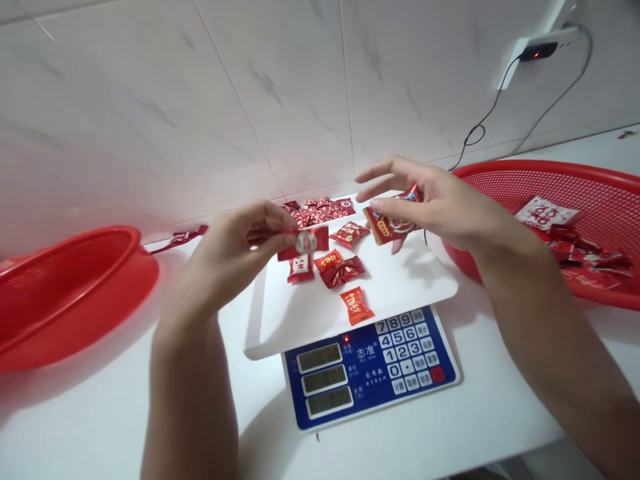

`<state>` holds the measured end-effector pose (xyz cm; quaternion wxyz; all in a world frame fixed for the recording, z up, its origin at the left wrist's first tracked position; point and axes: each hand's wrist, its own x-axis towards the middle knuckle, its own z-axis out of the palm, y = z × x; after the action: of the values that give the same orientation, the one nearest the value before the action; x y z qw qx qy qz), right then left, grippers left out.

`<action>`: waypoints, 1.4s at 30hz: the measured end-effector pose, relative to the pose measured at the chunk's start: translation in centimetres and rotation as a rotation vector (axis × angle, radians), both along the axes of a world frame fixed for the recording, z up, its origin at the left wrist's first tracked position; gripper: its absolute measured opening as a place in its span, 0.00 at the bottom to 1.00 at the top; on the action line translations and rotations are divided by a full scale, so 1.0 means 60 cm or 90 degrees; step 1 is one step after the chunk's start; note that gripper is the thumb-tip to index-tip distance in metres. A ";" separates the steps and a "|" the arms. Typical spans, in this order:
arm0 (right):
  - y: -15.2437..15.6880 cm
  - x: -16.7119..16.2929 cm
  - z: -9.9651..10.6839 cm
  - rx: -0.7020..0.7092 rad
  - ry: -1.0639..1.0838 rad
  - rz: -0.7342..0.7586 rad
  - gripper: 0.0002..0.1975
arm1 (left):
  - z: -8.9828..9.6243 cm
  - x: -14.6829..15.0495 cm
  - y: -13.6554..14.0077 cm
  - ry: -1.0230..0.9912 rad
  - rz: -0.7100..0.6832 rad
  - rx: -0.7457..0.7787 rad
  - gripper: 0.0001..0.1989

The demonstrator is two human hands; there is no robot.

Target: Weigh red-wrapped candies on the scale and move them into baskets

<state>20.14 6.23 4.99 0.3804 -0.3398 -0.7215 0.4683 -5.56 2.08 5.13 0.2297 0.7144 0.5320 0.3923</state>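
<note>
My left hand [245,250] pinches a small red wrapped candy [317,239] above the left part of the white scale pan [410,280]. On the other side, my right hand [420,200] holds a larger red and gold candy packet [393,220] under its thumb, its upper fingers stretched out. Below the hands several wrapped candies lie on the pan, among them an orange-red one [357,306] near the front edge and a dark red twisted one [345,272] in the middle. The blue keypad panel [370,367] of the scale faces me.
A red plastic basket [545,170] with several packets in it stands at the right. At the left is a red basin [120,273]. Patterned red packets [320,212] lie behind the pan by the tiled wall. A black cable [483,123] hangs from a power strip.
</note>
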 end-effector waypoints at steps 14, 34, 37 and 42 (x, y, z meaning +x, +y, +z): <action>-0.007 0.003 -0.001 0.070 -0.007 -0.058 0.15 | 0.033 0.015 -0.051 0.143 0.095 0.101 0.05; -0.014 -0.005 0.009 0.032 0.004 -0.039 0.15 | 0.030 0.010 -0.046 0.138 0.036 0.119 0.04; -0.006 0.001 0.008 0.046 0.023 -0.060 0.15 | 0.024 0.000 -0.034 0.128 -0.017 0.106 0.13; 0.026 0.008 -0.018 0.004 -0.080 -0.033 0.30 | -0.042 -0.007 -0.019 0.271 -0.073 -0.044 0.43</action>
<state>20.61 7.80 3.89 0.3472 -0.3857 -0.7366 0.4336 -6.00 0.96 2.63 0.1580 0.8021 0.5399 0.2003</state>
